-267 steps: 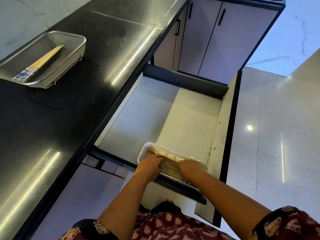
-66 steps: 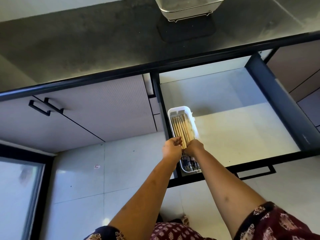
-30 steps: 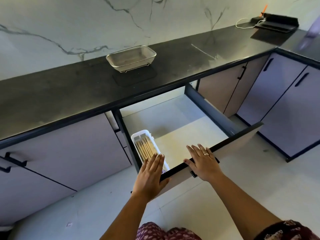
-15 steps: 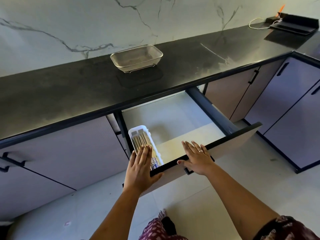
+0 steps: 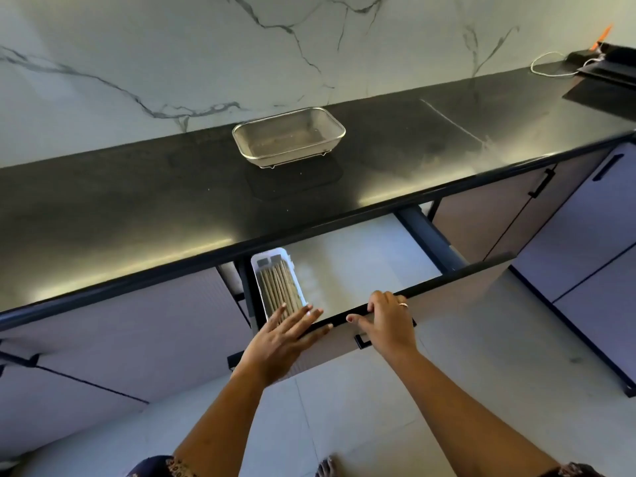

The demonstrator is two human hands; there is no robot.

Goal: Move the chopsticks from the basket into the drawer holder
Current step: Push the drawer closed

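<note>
Your chopsticks (image 5: 278, 290) lie bundled lengthwise in the white holder (image 5: 280, 253), tucked in the drawer's (image 5: 361, 256) left corner at 7 o'clock from the basket (image 5: 288, 136). That placement looks deliberate: against the side wall the holder is less likely to slide when the drawer shuts. The basket sits on the dark surface (image 5: 137, 201) at 12 o'clock, looks empty through the mesh, so the transfer reads as done.

Left hand (image 5: 278, 339): flat, fingers spread wide and straight, palm on the drawer front's top edge, fingertips reaching over the holder's near end. Holds nothing; whether the tips touch the chopsticks I can't tell.

Right hand (image 5: 387, 323): loosely open, fingers curled over the same top edge at 3 o'clock from the left hand, thumb out to the side, ring visible. Grips no object, just rests on the front panel above the black handle (image 5: 361, 340).

Both palms on the front suggest you're set to push the drawer closed; it stands partly out under the surface edge. Mind the left fingertips over the rim when it goes in.
</note>
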